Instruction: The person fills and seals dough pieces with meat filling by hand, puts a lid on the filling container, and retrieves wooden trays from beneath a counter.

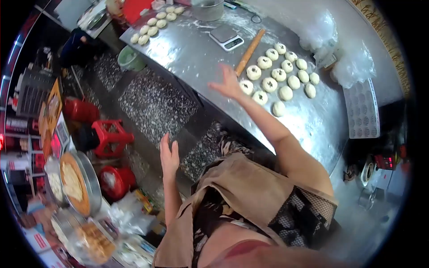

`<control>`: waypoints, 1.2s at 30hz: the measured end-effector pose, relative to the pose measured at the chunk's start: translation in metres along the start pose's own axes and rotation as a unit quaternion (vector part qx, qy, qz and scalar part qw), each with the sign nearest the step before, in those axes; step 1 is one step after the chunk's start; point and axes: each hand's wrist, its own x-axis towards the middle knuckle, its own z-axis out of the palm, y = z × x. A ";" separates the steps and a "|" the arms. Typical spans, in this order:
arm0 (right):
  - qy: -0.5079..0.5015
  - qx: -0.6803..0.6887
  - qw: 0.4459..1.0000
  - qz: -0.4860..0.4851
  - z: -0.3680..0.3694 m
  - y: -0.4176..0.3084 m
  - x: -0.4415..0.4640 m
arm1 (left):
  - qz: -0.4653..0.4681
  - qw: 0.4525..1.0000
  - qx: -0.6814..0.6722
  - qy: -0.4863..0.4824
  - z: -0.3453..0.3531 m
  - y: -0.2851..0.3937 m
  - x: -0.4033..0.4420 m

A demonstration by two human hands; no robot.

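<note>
My right hand (228, 83) is over the front edge of the metal table (187, 58), fingers spread, with nothing in it. It is nearest to a wooden rolling pin (250, 51) and a dough ball (246, 86). My left hand (169, 154) hangs in the air above the speckled floor, fingers up and apart, holding nothing. Several round dough balls (269, 84), many with dark marks on top, lie in rows right of the rolling pin. Behind the pin is a digital scale (226, 37). More dough balls (152, 31) sit at the table's far left.
A red stool (111, 137), a red bucket (115, 182) and a green bin (131, 59) stand on the floor. Round metal pans (88, 183) are at left. A dimpled tray (363, 109) and plastic bags (355, 64) are at right. A person (76, 47) is at upper left.
</note>
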 end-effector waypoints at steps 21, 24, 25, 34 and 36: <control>0.023 -0.233 0.959 0.162 0.028 0.104 0.213 | 0.071 0.957 0.073 -0.273 0.021 -0.088 0.335; 0.092 -0.192 0.964 0.156 -0.027 0.049 0.129 | 0.135 0.945 0.064 -0.291 0.057 -0.063 0.379; 0.119 -0.223 0.950 0.186 -0.044 0.045 0.093 | 0.125 0.930 0.095 -0.333 0.069 -0.037 0.384; 0.260 -0.365 0.643 0.621 -0.200 0.104 -0.281 | 0.275 0.833 0.070 -0.474 0.209 0.120 0.285; 0.241 -0.359 0.609 0.665 -0.243 0.132 -0.354 | 0.299 0.821 0.090 -0.478 0.247 0.130 0.245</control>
